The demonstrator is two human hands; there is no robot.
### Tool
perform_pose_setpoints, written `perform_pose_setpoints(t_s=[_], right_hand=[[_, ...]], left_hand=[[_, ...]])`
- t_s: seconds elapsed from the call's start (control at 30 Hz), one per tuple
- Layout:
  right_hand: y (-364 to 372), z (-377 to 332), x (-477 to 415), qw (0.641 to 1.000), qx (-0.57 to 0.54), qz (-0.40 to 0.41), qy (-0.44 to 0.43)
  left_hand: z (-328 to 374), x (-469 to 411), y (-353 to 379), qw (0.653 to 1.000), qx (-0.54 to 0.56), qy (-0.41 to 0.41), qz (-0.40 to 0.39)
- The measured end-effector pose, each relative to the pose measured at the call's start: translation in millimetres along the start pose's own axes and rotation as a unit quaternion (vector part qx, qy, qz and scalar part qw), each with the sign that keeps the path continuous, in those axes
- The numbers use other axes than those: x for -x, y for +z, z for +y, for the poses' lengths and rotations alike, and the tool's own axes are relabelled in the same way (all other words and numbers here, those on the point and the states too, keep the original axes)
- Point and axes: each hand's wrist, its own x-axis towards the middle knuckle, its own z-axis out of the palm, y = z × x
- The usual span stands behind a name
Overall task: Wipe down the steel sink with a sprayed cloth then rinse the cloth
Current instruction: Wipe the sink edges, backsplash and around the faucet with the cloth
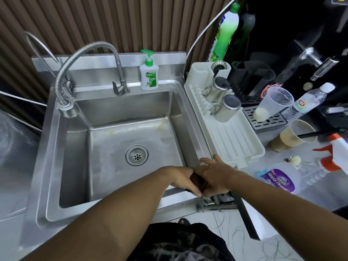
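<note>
Plainly the wiping is in hand at the front right corner of the steel sink (56, 140), where the 2 hands meet on the rim. The left hand (180, 180) curls its fingers round a dark cloth (197, 182), bunched small between the palms. The right hand (216, 176) lies over it with fingers stretched flat, the tips touching the right rim just beside the near end of the white dish rack (235, 144). Only a little of the cloth shows, so I cannot tell how it is folded.

The glass cleaner spray bottle (278, 179) lies on its side at the right edge of the worktop (out of the hands, so the spraying looks done). Yellowish marks show along the back edge of the basin floor, and no water shows running from the tap (66, 108) over the back left corner. I judge the task early: rim in hand, basin unwiped, rinse not yet begun.

The next move calls for spreading the cloth flatter and drawing it along the rim. It then goes down the walls toward the drain (137, 155), with firm pressure on those marks.
</note>
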Motion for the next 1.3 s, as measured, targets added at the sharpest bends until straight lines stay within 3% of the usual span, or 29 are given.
perform_pose_setpoints(t_s=[0.13, 0.5, 0.77, 0.93, 1.3], right_hand=[[-7, -5, -3, 1.0, 0.0, -0.013, 0.003], [-13, -28, -6, 1.0, -0.021, -0.017, -0.006], [-16, -56, -26, 0.995, -0.086, -0.026, -0.03], [-18, -75, -31, 0.997, -0.057, -0.024, -0.05], [-32, -106, -35, 0.992, -0.098, -0.031, -0.073]], left_hand=[[-2, 4, 1, 0.998, -0.058, -0.028, 0.003], [-11, 26, -2, 0.998, -0.057, -0.026, -0.01], [-38, 59, 7, 0.997, -0.045, -0.058, 0.025], [-56, 74, 13, 0.993, -0.05, -0.1, 0.038], [-75, 106, 16, 0.991, -0.059, -0.108, 0.05]])
